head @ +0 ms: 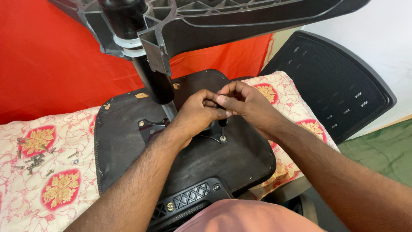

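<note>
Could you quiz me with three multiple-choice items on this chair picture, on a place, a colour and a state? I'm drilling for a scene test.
1. Where do the loose bolts lie?
A. on the patterned cloth, left of the seat
B. on the green floor
C. on the backrest
2. What colour is the cloth behind the seat?
A. blue
B. red
C. white
3. How does the chair seat lie?
A. upright
B. on its edge
C. underside up

A: they are scattered on the cloth at the left.
B: red fills the background.
C: its mounting plate faces up beneath both hands.
</note>
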